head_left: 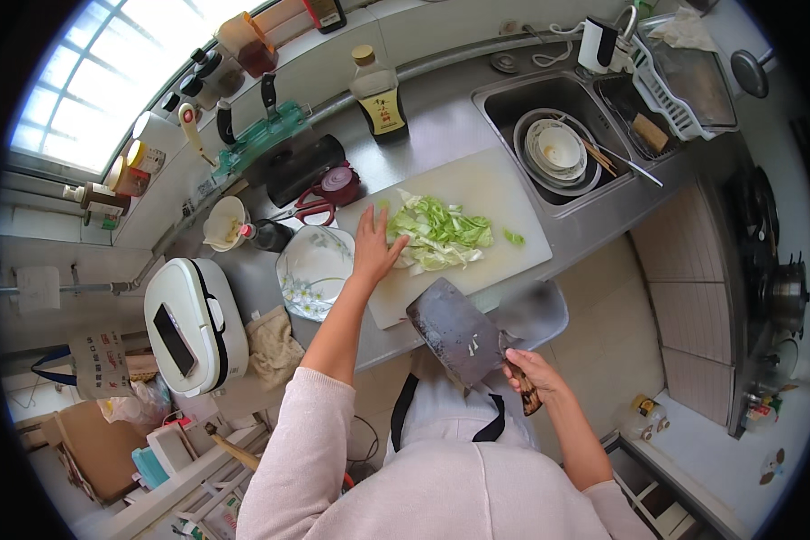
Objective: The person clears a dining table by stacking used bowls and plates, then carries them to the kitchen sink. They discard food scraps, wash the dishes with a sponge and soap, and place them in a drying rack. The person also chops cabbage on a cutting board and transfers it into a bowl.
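Note:
A heap of chopped green cabbage lies on a white cutting board at the counter's front. My left hand rests at the heap's left side, fingers apart, holding nothing. My right hand is closed round the brown handle of a cleaver. Its wide grey blade is held low at the board's front edge, with small pale bits stuck to it. Beside the blade is a greyish basin, partly blurred. A floral plate stands left of my left forearm.
Scissors, a cut red onion and a small dark bottle sit left of the board. A sauce bottle and knife holder stand behind. The sink holds stacked bowls; a white rice cooker is at left.

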`<state>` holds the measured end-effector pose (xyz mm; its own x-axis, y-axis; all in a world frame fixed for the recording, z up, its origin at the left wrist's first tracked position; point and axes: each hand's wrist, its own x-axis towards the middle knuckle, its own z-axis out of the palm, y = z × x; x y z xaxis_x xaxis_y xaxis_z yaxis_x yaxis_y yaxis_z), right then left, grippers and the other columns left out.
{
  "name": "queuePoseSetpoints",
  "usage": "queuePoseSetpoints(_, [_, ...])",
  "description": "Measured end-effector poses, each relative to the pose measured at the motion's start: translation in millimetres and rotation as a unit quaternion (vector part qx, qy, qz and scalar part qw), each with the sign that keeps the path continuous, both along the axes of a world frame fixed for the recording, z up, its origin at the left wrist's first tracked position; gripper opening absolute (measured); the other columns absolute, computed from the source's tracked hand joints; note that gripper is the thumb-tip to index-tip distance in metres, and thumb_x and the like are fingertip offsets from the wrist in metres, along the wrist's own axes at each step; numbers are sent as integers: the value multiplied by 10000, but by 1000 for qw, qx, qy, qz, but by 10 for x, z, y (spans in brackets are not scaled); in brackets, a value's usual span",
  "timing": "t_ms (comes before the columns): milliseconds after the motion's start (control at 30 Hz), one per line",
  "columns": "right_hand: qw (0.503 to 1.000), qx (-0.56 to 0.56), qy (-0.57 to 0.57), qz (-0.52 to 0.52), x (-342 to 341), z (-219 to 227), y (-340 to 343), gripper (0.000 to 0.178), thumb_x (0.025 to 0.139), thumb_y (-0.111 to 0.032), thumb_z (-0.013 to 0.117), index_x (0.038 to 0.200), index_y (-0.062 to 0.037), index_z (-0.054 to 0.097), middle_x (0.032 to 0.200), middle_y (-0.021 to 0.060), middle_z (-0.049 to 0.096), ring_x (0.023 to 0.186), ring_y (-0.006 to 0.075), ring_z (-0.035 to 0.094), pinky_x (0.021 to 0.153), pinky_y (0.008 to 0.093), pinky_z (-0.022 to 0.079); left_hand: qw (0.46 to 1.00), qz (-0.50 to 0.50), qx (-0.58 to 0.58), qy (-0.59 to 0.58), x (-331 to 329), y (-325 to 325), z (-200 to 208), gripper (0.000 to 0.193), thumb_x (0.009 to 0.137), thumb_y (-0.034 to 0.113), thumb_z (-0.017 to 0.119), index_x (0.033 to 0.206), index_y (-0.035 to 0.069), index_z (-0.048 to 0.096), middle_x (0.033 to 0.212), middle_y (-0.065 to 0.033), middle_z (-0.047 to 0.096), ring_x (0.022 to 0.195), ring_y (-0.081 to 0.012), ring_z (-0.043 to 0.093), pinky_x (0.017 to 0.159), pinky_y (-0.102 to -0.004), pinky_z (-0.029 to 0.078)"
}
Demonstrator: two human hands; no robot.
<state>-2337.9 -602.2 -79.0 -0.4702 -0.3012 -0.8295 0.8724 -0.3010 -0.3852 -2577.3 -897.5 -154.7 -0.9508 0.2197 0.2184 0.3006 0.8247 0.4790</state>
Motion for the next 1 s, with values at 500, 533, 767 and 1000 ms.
queuePoseSetpoints(500, [994, 28, 98, -44, -609, -15, -805, 279, 879, -334, 536, 803, -68, 498, 616, 10, 503, 440, 77, 465, 383, 208, 392, 996, 31, 80, 14, 555, 379, 350, 431, 643, 283, 691, 1024, 129, 560, 1165, -85, 491, 1099, -287, 433, 906, -416, 322])
queuePoseSetpoints(533, [993, 33, 110, -32, -585, 37, -812, 281, 883, -332, 529, 793, -68, 491, 616, 9, 502, 441, 76, 466, 384, 206, 393, 996, 42, 79, 27, 600, 334, 402, 434, 641, 279, 693, 1023, 125, 556, 1167, -84, 489, 1097, -288, 433, 907, -416, 320])
queuePoseSetpoints(767, [987, 51, 137, 61, -818, 275, -1297, 277, 855, -310, 580, 732, -80, 486, 588, -8, 495, 436, 56, 460, 393, 201, 385, 986, 137, 77, 60, 758, -234, 655, 504, 619, 289, 733, 1043, 106, 529, 1199, -94, 460, 1103, -297, 419, 917, -417, 311])
queuePoseSetpoints(1000, [984, 40, 132, 113, -973, 315, -1806, 320, 836, -362, 596, 738, -78, 485, 590, -15, 490, 444, 53, 465, 392, 204, 390, 956, 275, 93, 45, 624, -1120, 126, 429, 728, 277, 659, 1081, 67, 535, 1210, -131, 444, 1125, -329, 409, 928, -422, 338])
